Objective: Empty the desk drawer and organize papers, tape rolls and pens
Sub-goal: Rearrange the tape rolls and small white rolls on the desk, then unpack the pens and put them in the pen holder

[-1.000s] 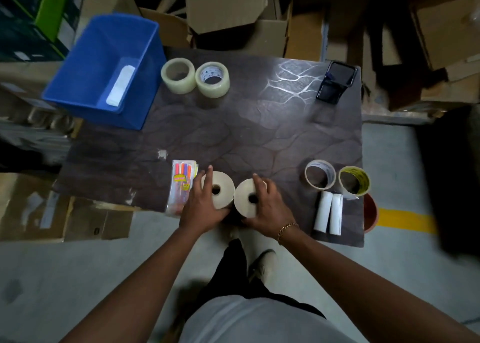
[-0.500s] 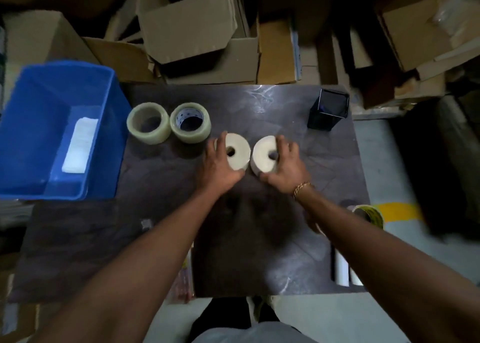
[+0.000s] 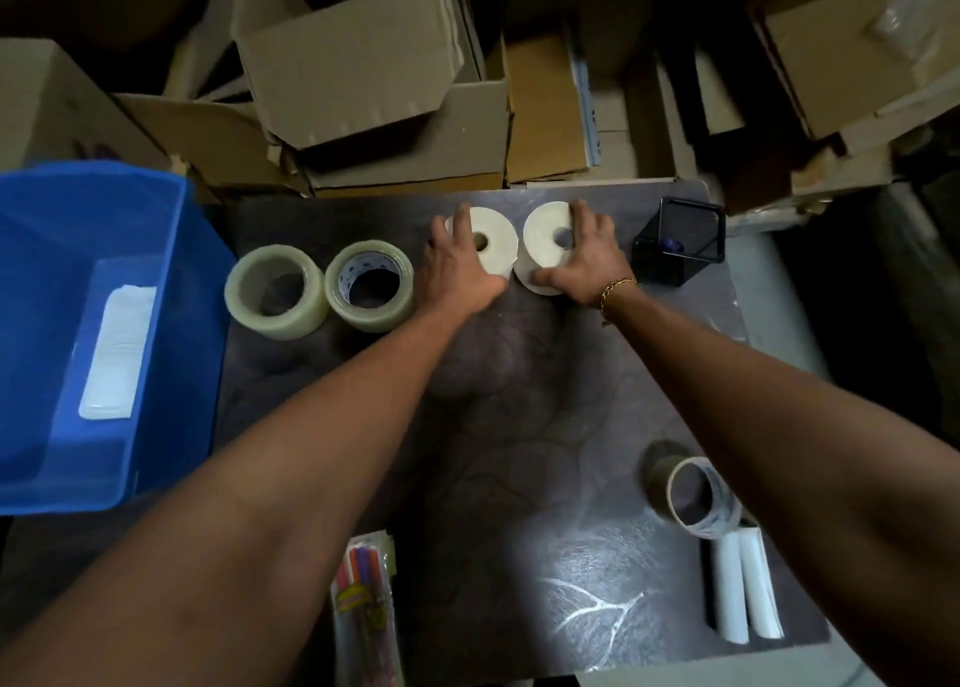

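Two white tape rolls lie flat at the far edge of the dark desk [image 3: 519,452]. My left hand [image 3: 457,265] grips the left white roll [image 3: 496,242]; my right hand [image 3: 584,257] grips the right white roll [image 3: 545,244]. Left of them stand two clear tape rolls [image 3: 275,294] [image 3: 370,285]. A thin tape roll [image 3: 698,499] and two rolled white papers [image 3: 743,585] lie near the right front, partly under my right arm. A pack of coloured pens [image 3: 363,598] lies at the front edge.
A blue plastic bin [image 3: 171,353] with a white flat packet [image 3: 117,346] inside stands at the desk's left. A black mesh pen holder [image 3: 680,242] sits at the far right corner. Cardboard boxes [image 3: 374,88] crowd behind the desk.
Both hands have carried the two white rolls from the desk's near edge across to its far edge, beside the clear rolls. The view has shifted with my head.
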`<state>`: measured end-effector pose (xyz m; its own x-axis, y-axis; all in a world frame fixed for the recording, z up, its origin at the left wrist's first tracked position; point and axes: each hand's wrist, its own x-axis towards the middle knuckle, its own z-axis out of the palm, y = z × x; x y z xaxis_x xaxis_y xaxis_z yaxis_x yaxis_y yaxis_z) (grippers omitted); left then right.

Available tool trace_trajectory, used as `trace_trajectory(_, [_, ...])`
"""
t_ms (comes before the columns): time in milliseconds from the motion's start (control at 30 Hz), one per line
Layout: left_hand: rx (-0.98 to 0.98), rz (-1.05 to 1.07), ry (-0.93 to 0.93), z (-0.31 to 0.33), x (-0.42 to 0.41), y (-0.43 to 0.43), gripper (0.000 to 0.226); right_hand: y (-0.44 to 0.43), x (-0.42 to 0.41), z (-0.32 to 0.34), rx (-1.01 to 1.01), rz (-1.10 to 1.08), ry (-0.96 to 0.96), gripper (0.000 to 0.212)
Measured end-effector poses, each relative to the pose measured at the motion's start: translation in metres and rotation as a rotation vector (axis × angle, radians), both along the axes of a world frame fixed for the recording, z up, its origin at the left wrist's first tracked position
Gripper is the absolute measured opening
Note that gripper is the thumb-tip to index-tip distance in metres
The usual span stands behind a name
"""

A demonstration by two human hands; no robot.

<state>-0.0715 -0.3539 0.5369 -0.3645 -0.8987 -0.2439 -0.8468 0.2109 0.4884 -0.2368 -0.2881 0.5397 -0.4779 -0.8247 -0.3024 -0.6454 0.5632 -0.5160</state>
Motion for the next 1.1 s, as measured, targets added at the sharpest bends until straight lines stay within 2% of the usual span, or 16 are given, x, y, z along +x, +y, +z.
trace_trajectory(200, [-0.057,-0.067,-0.053,0.007,0.007,0.007,0.116,0.012,0.001,0.006,0.041,0.036,-0.02,0.124])
trace_trajectory(333, [-0.23,-0.068,0.025,0.024,0.028,0.038,0.085,0.053,0.012,0.014,-0.036,0.021,0.018,0.104])
trace_trajectory(433, [-0.266,-0.068,0.064,0.03,0.054,0.074,0.065,0.093,0.031,0.017,-0.068,0.019,-0.021,0.092])
trace_trajectory(667, [-0.027,-0.011,0.059,0.024,0.124,0.177,0.048,0.184,0.098,0.017,0.004,0.125,-0.264,0.073])
trace_trajectory(800, [0.093,0.184,0.097,0.02,0.176,0.236,0.04,0.228,0.144,0.008,0.082,0.216,-0.433,0.044])
trace_trajectory(933, [0.087,0.363,0.105,0.014,0.227,0.282,0.033,0.265,0.188,0.004,0.152,0.255,-0.607,0.026])
trace_trajectory(1000, [0.122,0.423,0.092,0.011,0.249,0.296,0.03,0.281,0.21,0.001,0.165,0.218,-0.665,0.022])
trace_trajectory(1100, [0.248,0.449,0.095,0.006,0.272,0.308,0.019,0.293,0.242,-0.003,0.204,0.146,-0.767,0.027])
